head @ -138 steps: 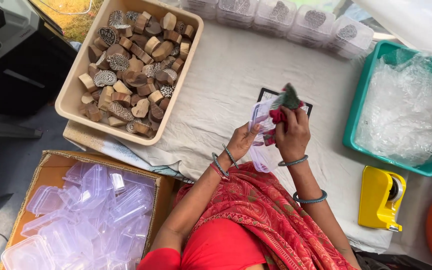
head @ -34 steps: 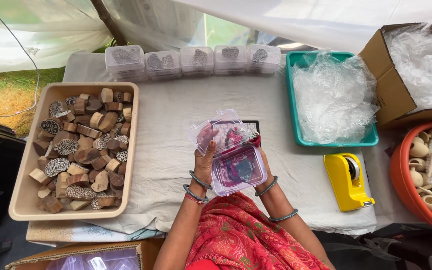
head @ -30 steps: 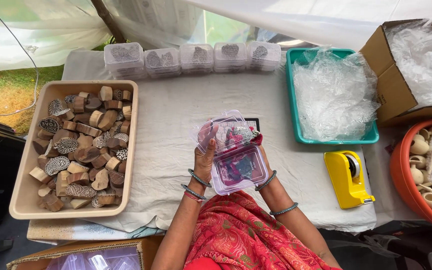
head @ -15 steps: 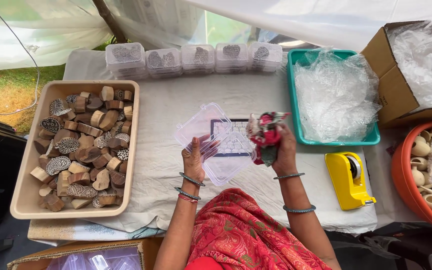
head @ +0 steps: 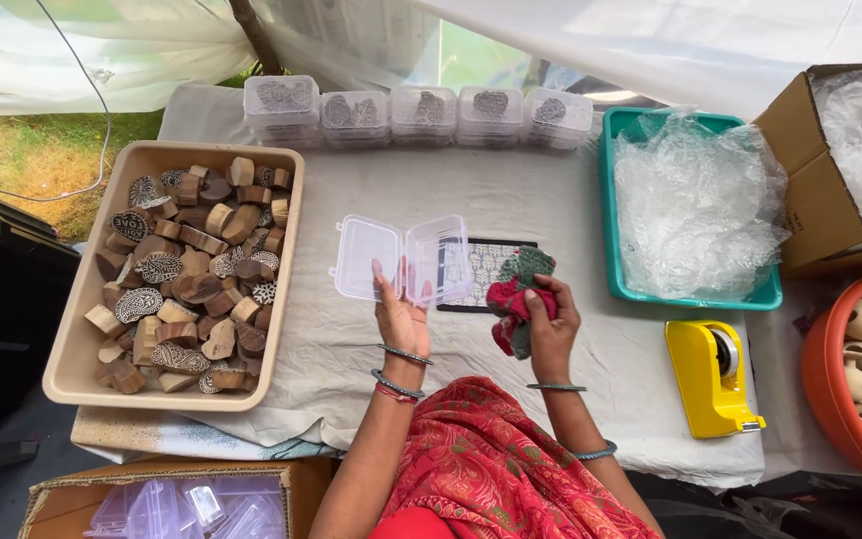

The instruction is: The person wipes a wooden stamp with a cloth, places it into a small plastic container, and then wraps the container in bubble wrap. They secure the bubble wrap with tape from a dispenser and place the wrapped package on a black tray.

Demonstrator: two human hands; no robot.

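My left hand (head: pixel 401 314) holds an open clear plastic hinged box (head: pixel 401 258) flat above the table, its two halves spread side by side and empty. My right hand (head: pixel 551 324) grips a bunched red and green patterned cloth (head: pixel 516 299) just right of the box. Under both lies a small dark-framed patterned tile (head: pixel 486 271) on the white tablecloth, partly hidden by the box and the cloth.
A beige tray (head: pixel 72 344) of carved wooden stamp blocks sits at left. Filled clear boxes (head: pixel 416 110) line the far edge. A teal tray (head: pixel 690 297) of bubble wrap, a yellow tape dispenser (head: pixel 715 377), an orange tub (head: pixel 835 399) and cardboard boxes (head: pixel 810 190) stand at right.
The box, shut around the cloth a second ago, now lies open in my left hand. My right hand has taken the cloth out and holds it to the right.
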